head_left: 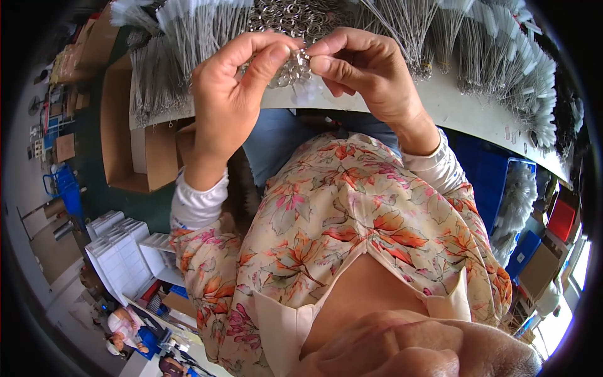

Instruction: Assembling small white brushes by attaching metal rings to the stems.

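Observation:
Over the near edge of the white table, my two hands meet at their fingertips. Thumb and forefinger of my left hand are pinched on one side of a small shiny metal piece. From the other side my right hand pinches the same piece between thumb and forefinger, its other fingers curled. The fingertips partly hide it, so its exact shape is unclear. Just below and behind it are glossy, ring-like pieces. A heap of metal split rings lies beyond my hands.
Bundles of thin grey wires with clear ends lie on the table to the left and right. An open cardboard box stands at the left. A blue crate holds more bundles at the right. Another person sits at lower left.

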The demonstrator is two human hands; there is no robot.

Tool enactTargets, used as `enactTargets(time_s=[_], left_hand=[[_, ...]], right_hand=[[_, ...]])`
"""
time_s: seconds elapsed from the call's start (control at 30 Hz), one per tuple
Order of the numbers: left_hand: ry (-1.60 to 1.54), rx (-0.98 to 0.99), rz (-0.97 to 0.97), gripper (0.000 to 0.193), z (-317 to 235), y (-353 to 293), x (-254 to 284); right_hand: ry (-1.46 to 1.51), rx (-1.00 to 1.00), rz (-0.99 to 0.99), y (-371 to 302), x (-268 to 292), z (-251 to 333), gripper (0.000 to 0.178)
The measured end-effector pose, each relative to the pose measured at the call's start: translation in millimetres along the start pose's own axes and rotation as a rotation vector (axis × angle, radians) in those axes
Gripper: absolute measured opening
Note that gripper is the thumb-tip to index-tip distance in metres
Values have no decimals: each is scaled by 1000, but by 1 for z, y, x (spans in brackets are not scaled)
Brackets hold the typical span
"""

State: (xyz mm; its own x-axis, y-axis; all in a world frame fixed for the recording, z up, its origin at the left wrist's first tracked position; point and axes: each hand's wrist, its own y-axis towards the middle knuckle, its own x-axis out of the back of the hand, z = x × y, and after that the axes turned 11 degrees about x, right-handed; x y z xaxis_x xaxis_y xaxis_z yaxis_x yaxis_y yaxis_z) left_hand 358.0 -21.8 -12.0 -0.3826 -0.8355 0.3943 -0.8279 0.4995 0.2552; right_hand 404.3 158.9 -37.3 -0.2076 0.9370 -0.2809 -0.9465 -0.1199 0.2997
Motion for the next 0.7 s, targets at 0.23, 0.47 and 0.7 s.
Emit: enactTargets(time_s=[0.23, 0.47, 0.7], left_hand=[[-867, 171, -233, 17, 18, -21, -3], [-351, 196, -298, 17, 23, -81, 77], [196, 801, -262, 14, 186, -200, 71]], right_hand=[[-101, 389, -53, 10, -39, -52, 11], [-329, 59, 155, 7, -46, -73, 16], [-403, -352, 104, -33, 2, -98, 16]])
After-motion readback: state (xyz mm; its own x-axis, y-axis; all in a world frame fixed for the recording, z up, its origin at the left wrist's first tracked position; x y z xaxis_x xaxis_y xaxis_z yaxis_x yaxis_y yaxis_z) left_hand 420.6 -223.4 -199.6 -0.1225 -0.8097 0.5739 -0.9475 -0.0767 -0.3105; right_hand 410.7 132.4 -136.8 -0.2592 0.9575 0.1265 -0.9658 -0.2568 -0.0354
